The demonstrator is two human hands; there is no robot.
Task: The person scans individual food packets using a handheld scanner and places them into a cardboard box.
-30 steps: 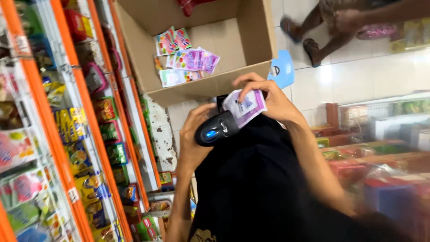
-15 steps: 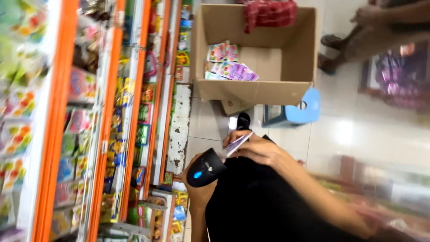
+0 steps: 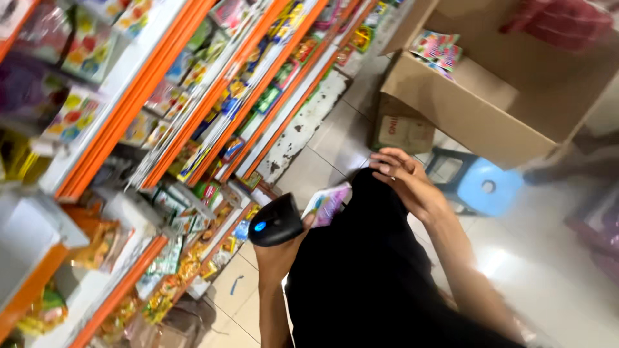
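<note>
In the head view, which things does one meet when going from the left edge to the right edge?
Orange shelves with packets → black handheld scanner in the left hand → pink-purple packet → right hand → blue plastic stool → cardboard box, above the stool.

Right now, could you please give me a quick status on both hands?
Left hand gripping black handheld scanner. Right hand resting on black garment, no grip visible. Pink packet beside scanner. Open cardboard box ahead.
</note>
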